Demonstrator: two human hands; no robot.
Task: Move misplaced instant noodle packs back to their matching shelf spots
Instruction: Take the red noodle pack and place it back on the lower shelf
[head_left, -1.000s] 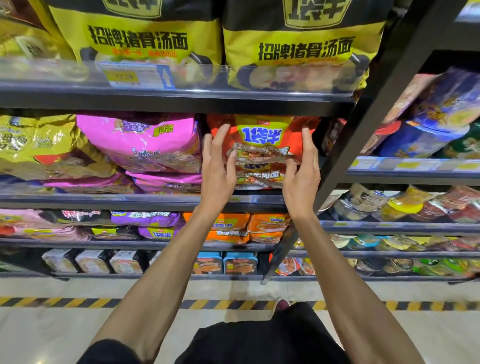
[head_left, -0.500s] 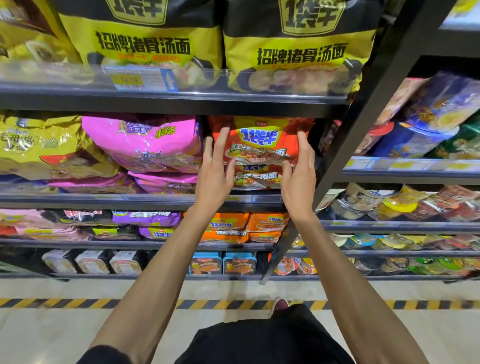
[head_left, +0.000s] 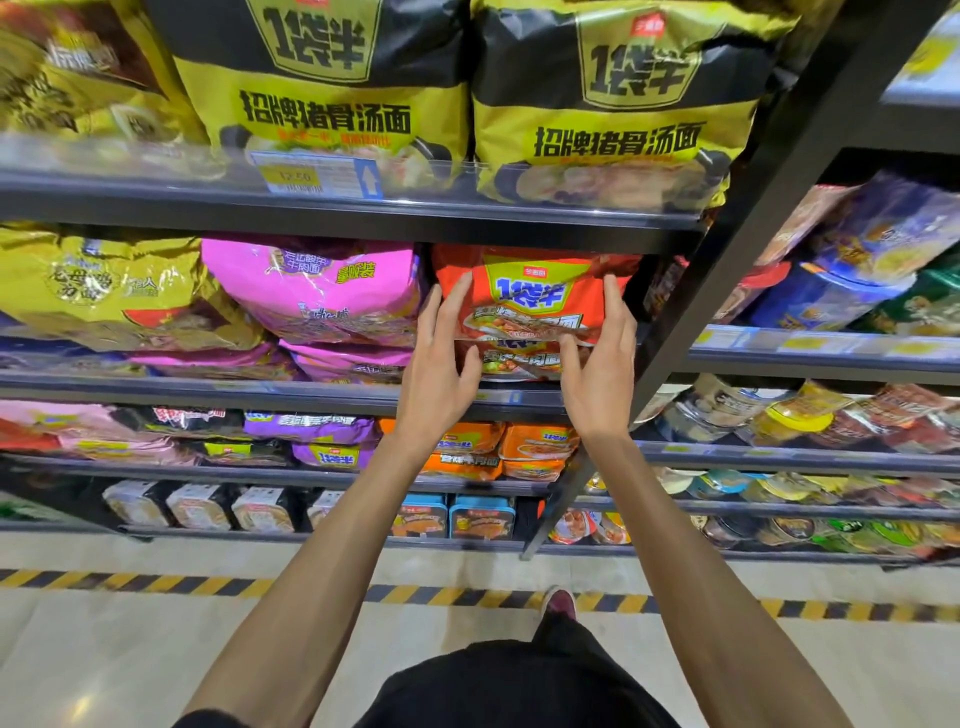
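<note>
The red noodle pack (head_left: 530, 306) sits at the right end of the second shelf (head_left: 311, 392), on top of another red pack whose lower label shows beneath it. It stands directly ahead of and above both hands, face toward the camera, long axis running left to right across the bay. Pink packs (head_left: 322, 296) touch or nearly touch it on the left; the black upright post (head_left: 691, 322) stands just beside it on the right.

The left hand (head_left: 441, 358) lies flat against the pack's left edge, fingers extended upward, thumb spread toward the centre. The right hand (head_left: 602, 358) mirrors it on the right edge, thumb resting on the front label. Both hands are spread wide, not curled closed; they bracket the pack between them. Whether the palms press firmly or only touch cannot be told.

Neither hand is nearer; both reach equally. Judgement: the pack is being seated or squared in its slot, and any further push goes straight back into the shelf.
</note>
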